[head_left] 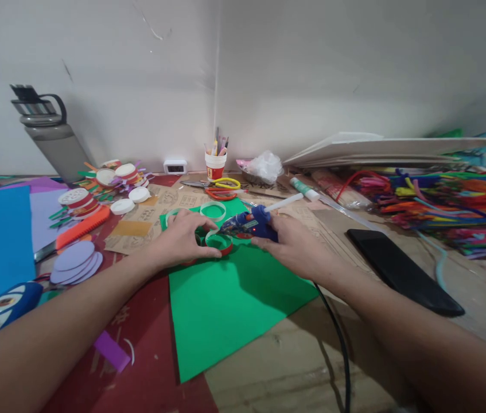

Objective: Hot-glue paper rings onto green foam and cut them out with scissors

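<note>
My right hand [290,241] is wrapped round a blue glue gun [264,225] with a white glue stick [284,202] in its back. The gun's nozzle points left, at the rim of a red and white ring [224,248]. Thumb and fingers of my left hand [185,238] hold this ring from the left side. Behind it, another white ring [213,211] stands on the green sheet [234,310]. A further ring is partly hidden by my left hand.
Scissors [225,183], a cup of pens [216,166] and a white clock [175,167] are at the back. Left are lilac discs [74,263], an orange cutter [83,227] and a bottle [55,137]. A black phone [401,269] and pipe cleaners [453,201] lie right.
</note>
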`<act>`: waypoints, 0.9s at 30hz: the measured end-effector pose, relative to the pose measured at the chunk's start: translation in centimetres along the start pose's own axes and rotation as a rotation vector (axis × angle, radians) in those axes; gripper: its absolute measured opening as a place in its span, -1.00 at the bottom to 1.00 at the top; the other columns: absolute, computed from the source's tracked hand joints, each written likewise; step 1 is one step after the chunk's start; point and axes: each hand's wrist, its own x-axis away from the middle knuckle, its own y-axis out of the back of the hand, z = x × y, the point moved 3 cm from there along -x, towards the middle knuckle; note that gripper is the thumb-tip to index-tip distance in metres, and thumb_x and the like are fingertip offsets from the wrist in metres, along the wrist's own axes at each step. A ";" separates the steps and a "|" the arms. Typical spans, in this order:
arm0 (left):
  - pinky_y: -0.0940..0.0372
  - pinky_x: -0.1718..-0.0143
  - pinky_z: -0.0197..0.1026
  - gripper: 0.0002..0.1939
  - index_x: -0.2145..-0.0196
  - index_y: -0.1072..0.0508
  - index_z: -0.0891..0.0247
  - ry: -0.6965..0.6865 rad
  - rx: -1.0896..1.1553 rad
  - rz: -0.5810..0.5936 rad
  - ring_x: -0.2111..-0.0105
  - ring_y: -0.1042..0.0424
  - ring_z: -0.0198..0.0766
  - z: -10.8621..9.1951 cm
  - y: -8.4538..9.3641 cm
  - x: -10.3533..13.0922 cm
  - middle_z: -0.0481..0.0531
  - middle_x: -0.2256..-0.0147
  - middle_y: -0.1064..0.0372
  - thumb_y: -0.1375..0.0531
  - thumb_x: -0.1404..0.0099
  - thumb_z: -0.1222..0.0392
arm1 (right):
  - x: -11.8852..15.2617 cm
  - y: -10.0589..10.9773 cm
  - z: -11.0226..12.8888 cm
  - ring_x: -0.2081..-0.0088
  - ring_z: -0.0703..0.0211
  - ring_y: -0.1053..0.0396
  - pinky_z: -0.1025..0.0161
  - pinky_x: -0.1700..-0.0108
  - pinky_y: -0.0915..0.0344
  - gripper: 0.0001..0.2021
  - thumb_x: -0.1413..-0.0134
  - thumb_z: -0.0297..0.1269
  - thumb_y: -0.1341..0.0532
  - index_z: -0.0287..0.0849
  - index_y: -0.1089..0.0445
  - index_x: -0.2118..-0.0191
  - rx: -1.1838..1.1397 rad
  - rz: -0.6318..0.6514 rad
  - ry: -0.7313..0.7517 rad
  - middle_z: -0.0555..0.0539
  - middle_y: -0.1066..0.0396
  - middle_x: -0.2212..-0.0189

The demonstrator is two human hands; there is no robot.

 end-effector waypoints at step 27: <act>-0.15 -0.07 0.12 -0.43 0.10 -0.52 0.11 0.000 0.002 0.003 0.00 -0.30 0.08 -0.2 0.2 0.0 0.09 0.08 -0.46 -0.34 -0.01 -0.26 | 0.8 -2.4 -1.6 0.58 0.21 -0.26 0.26 0.51 -0.19 -0.80 -0.01 -0.11 -0.25 -0.15 -0.41 0.35 -0.743 0.018 -0.258 0.05 -0.31 0.64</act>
